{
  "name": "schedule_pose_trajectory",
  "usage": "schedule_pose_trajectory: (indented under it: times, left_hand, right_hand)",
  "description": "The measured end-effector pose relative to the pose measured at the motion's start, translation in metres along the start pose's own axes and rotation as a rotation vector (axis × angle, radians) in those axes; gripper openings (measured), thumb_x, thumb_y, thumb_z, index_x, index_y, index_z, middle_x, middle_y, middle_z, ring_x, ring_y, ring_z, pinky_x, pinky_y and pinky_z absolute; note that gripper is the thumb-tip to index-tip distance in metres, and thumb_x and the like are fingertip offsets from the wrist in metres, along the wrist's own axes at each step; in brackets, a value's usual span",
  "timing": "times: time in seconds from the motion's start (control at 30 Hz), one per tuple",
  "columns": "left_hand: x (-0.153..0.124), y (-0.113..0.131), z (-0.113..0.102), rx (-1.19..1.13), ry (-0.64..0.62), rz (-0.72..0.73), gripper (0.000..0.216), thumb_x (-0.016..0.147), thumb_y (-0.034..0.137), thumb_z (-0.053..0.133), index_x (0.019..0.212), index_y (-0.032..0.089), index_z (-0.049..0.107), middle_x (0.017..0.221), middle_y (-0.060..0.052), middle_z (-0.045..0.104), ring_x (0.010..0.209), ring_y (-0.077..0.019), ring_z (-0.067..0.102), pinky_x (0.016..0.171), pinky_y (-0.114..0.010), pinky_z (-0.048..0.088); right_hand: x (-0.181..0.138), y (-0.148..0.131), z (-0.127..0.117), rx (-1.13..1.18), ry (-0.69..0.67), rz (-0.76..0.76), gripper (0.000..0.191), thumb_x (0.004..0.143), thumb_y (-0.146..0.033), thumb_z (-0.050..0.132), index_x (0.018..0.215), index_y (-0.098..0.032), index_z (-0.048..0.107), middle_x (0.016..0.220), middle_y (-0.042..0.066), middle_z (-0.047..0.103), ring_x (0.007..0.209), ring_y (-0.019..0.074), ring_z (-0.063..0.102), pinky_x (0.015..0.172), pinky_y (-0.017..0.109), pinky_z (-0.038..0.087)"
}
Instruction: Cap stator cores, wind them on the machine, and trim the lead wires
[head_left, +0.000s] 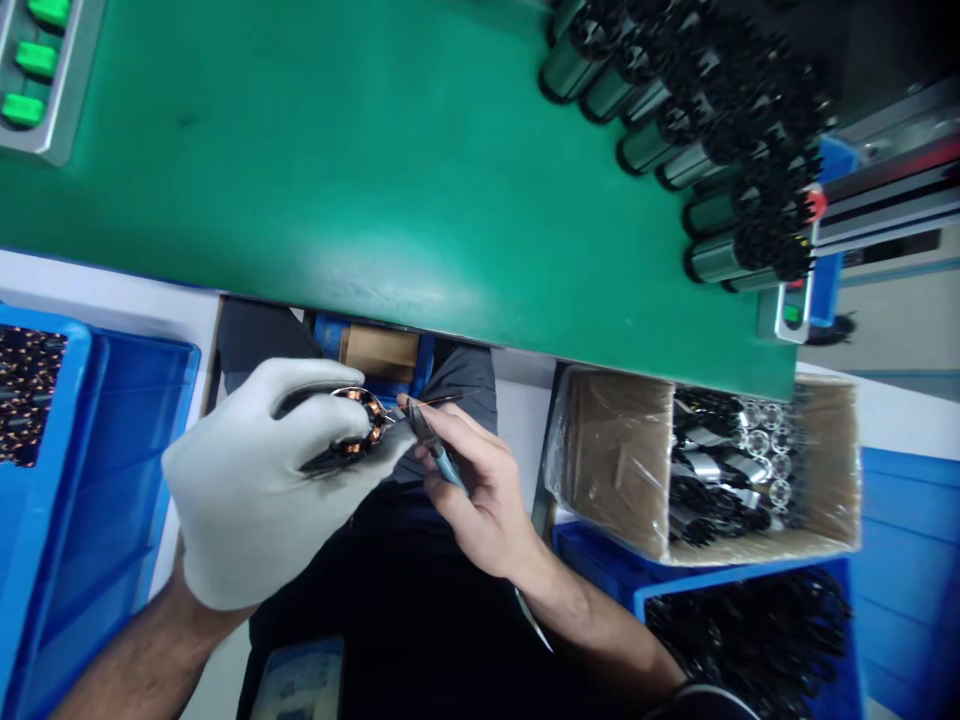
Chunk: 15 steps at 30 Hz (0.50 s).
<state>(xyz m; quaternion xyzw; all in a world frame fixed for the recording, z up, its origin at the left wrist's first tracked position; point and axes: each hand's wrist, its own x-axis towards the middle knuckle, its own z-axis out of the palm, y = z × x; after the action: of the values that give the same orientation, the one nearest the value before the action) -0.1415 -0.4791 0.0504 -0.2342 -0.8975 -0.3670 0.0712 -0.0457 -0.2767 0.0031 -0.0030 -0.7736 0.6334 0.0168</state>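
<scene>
My left hand [259, 475], in a white glove, is closed around a round motor stator [358, 420] with copper windings, held below the near edge of the green table [337, 170]. My bare right hand [476, 485] grips small blue-handled cutters [435, 445]. The cutter tips sit at the stator's right side, touching thin wire ends there.
Several dark cylindrical motor parts [690, 120] lie in rows at the table's far right. A cardboard box [615, 460] of metal parts stands at the right, over a blue bin [750, 630]. Blue bins [97, 470] sit at the left. A panel with green buttons [34, 60] is top left.
</scene>
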Motion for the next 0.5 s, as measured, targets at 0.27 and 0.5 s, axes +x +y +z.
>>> schedule_pose_trajectory:
  times: [0.27, 0.5]
  left_hand:
    - [-0.009, -0.013, 0.004, -0.007, 0.01, -0.047, 0.023, 0.095, 0.046, 0.097, 0.096, 0.034, 0.078, 0.119, 0.004, 0.087, 0.09, -0.0194, 0.083, 0.067, -0.036, 0.053]
    - [-0.004, -0.023, 0.009, -0.661, -0.037, -0.492, 0.015, 0.087, 0.032, 0.096, 0.09, 0.027, 0.082, 0.104, 0.0, 0.089, 0.092, -0.0213, 0.085, 0.081, -0.03, 0.068]
  right_hand:
    - [0.003, 0.011, 0.007, 0.006, -0.002, 0.042, 0.067, 0.089, -0.012, 0.061, 0.15, -0.025, 0.084, 0.095, 0.003, 0.082, 0.074, 0.0179, 0.067, 0.074, 0.033, 0.062]
    - [0.01, 0.026, 0.006, -0.145, -0.001, 0.064, 0.077, 0.091, -0.016, 0.068, 0.167, -0.027, 0.072, 0.098, 0.003, 0.07, 0.086, 0.0204, 0.064, 0.084, 0.036, 0.064]
